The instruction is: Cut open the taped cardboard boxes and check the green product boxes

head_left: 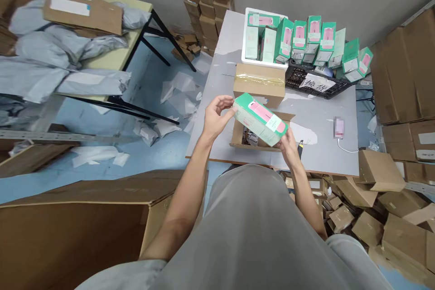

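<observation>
Between my two hands is a green and white product box [261, 119] with a pink picture and a white label on its upper face. My left hand [217, 117] grips its left end, thumb at the near edge and fingers curled behind. The lower right corner rests in my right hand [288, 146], whose fingers are partly hidden by the box. Directly beneath is an open cardboard box [238, 138] with crumpled paper inside. Behind it stands a taped cardboard box [260, 77]. A utility knife [300, 148] lies just right of my right hand.
Similar green boxes fill a white foam bin [267, 61] and a black crate [319, 87] at the table's back. A cabled phone-like device [339, 128] lies at right. Cartons [370, 226] pile up on the right floor; a large open carton [84, 240] stands at left.
</observation>
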`<action>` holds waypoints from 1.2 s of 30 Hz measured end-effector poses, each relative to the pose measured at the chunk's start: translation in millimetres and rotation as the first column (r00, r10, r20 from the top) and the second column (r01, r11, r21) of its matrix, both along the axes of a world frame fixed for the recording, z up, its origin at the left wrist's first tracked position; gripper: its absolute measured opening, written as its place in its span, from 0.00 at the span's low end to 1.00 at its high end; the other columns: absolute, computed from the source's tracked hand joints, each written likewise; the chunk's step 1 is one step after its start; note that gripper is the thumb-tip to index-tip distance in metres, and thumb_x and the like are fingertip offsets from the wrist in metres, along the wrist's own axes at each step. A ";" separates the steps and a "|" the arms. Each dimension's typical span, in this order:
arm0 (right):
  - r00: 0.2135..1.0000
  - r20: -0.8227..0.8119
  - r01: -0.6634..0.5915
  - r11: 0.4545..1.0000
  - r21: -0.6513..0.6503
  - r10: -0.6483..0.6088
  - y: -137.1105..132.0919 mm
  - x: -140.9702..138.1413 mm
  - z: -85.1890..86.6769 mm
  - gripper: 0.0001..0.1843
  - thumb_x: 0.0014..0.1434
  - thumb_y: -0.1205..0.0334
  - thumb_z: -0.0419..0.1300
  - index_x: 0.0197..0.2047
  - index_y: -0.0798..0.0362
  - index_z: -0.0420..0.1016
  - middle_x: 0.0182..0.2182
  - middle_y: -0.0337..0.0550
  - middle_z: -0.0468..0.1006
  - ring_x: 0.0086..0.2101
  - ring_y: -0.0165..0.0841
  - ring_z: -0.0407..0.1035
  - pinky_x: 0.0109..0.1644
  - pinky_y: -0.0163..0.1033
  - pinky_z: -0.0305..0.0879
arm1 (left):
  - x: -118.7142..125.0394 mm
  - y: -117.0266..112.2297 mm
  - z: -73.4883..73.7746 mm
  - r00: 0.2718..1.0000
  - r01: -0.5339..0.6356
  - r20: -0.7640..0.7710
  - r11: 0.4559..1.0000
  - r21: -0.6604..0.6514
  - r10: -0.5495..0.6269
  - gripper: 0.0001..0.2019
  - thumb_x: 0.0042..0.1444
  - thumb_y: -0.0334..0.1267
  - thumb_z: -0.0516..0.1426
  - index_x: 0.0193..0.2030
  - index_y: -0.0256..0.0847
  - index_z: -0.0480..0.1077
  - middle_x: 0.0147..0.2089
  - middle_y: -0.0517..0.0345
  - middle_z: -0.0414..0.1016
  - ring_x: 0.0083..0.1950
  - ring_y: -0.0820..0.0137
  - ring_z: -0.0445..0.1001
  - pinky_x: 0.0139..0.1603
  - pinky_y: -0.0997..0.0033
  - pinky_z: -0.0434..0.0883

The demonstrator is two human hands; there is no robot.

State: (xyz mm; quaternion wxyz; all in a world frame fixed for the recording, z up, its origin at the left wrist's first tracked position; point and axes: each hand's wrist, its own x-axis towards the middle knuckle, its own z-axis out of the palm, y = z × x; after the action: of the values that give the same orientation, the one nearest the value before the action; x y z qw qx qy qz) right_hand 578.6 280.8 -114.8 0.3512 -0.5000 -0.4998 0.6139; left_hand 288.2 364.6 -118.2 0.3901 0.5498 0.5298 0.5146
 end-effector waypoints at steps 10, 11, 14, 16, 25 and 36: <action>0.918 -0.290 0.205 0.950 -0.235 -0.270 -50.9 -57.4 2.6 0.55 0.55 0.37 0.74 0.80 0.37 0.60 0.79 0.47 0.67 0.63 0.51 0.78 0.47 0.52 0.90 | 50.1 3.5 -11.0 0.993 0.028 0.114 0.999 -0.036 -0.024 0.27 0.65 0.59 0.69 0.62 0.45 0.76 0.65 0.42 0.84 0.70 0.52 0.81 0.72 0.49 0.78; 0.908 -0.326 0.180 0.947 -0.266 -0.264 -49.4 -55.8 0.4 0.55 0.54 0.37 0.74 0.80 0.36 0.60 0.78 0.47 0.69 0.63 0.51 0.78 0.48 0.54 0.90 | 48.7 2.4 -9.7 0.991 0.018 0.131 0.999 -0.041 -0.012 0.30 0.67 0.62 0.67 0.67 0.47 0.74 0.69 0.41 0.82 0.72 0.52 0.80 0.71 0.49 0.78; 0.859 -0.415 0.133 0.914 -0.383 -0.299 -43.6 -49.5 -7.0 0.49 0.52 0.37 0.69 0.74 0.40 0.67 0.69 0.50 0.80 0.59 0.53 0.81 0.51 0.59 0.89 | 41.2 -1.1 -9.3 0.981 0.059 0.192 0.993 -0.102 -0.039 0.37 0.70 0.70 0.60 0.77 0.54 0.66 0.77 0.44 0.75 0.74 0.52 0.79 0.67 0.51 0.81; 0.827 -0.431 0.137 0.873 -0.468 -0.361 -40.8 -47.8 -10.5 0.41 0.53 0.35 0.62 0.66 0.45 0.74 0.59 0.53 0.86 0.56 0.54 0.82 0.53 0.60 0.88 | 38.4 -5.0 -12.8 0.959 0.163 0.258 0.973 -0.165 -0.117 0.38 0.69 0.72 0.59 0.77 0.56 0.67 0.74 0.46 0.78 0.68 0.51 0.84 0.63 0.50 0.83; 0.838 -0.469 0.038 0.887 -0.461 -0.280 -30.1 -43.5 -20.0 0.35 0.59 0.36 0.61 0.62 0.47 0.81 0.57 0.51 0.89 0.56 0.54 0.82 0.57 0.62 0.86 | 36.8 -9.9 -18.8 0.869 0.234 0.489 0.929 -0.285 -0.069 0.42 0.52 0.57 0.77 0.71 0.50 0.72 0.60 0.49 0.87 0.54 0.55 0.88 0.51 0.61 0.85; 0.943 0.260 0.180 0.976 0.122 -0.207 -20.9 -45.7 -2.8 0.58 0.57 0.41 0.79 0.83 0.45 0.63 0.79 0.58 0.67 0.70 0.57 0.71 0.66 0.57 0.81 | 43.7 -5.8 6.4 0.994 -0.051 0.082 0.986 -0.160 0.065 0.45 0.52 0.58 0.79 0.73 0.48 0.73 0.71 0.43 0.79 0.70 0.49 0.80 0.63 0.58 0.83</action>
State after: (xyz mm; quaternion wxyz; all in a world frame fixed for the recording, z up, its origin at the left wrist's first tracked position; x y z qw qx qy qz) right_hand 532.9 259.9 -117.7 0.3617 -0.6084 -0.5207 0.4774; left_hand 331.9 358.8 -111.9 0.4398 0.4786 0.5672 0.5058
